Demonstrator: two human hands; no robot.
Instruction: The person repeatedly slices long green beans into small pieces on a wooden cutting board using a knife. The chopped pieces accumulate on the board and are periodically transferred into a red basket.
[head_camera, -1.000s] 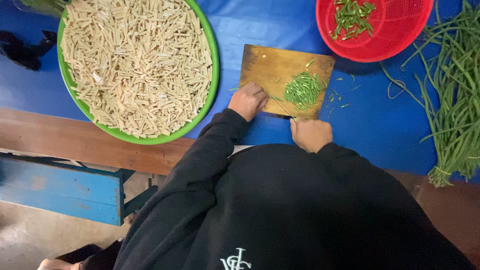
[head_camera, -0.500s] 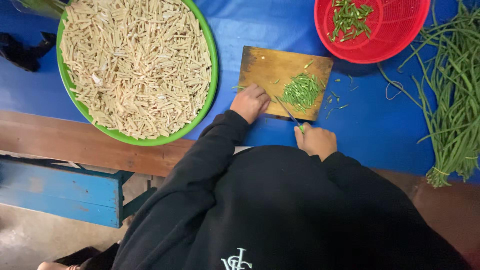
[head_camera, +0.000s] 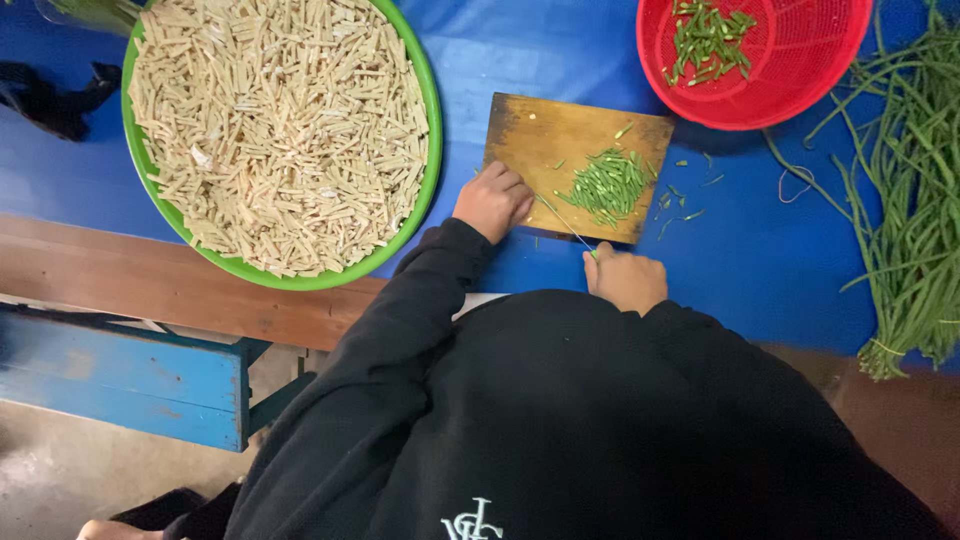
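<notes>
Now right hand (head_camera: 627, 279) lower, knife (head_camera: 563, 222) apparently angled toward chopped greens (head_camera: 606, 185).

Chopped green beans (head_camera: 608, 186) piled on cutting board (head_camera: 540, 135)

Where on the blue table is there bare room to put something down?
Bare blue lies between the green bowl and the board, and between board and long beans. Right of the board, cut bits crowd it.
</notes>
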